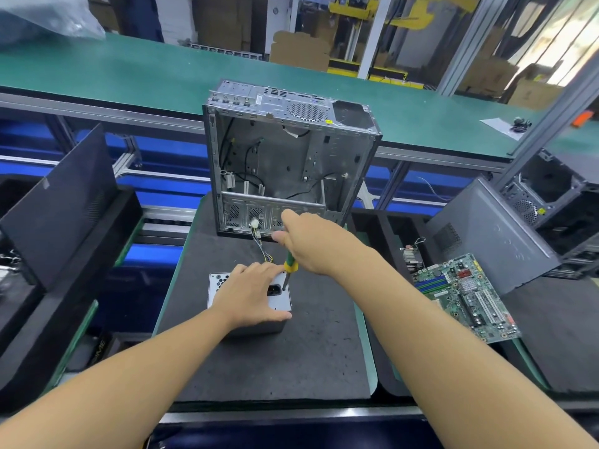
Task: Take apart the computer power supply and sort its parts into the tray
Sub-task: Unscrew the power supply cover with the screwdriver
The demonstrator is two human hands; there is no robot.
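Observation:
A grey metal power supply (281, 303) stands on the dark foam mat (275, 361) with its socket face turned up. My left hand (251, 294) lies over its top, fingers and thumb curled round its edges, and hides most of it. My right hand (308, 243) grips a screwdriver with a yellow and green handle (289, 265). Its shaft points down onto the top face, beside the black socket (275, 290). A bundle of coloured wires (261, 246) with white plugs runs from the power supply toward the case behind it.
An open, gutted computer case (288, 157) stands just behind the power supply. A green motherboard (466, 294) lies in the black tray (551, 335) on the right, next to a grey case panel (492, 234). A dark panel (58, 205) leans on the left. A green conveyor (129, 69) runs beyond.

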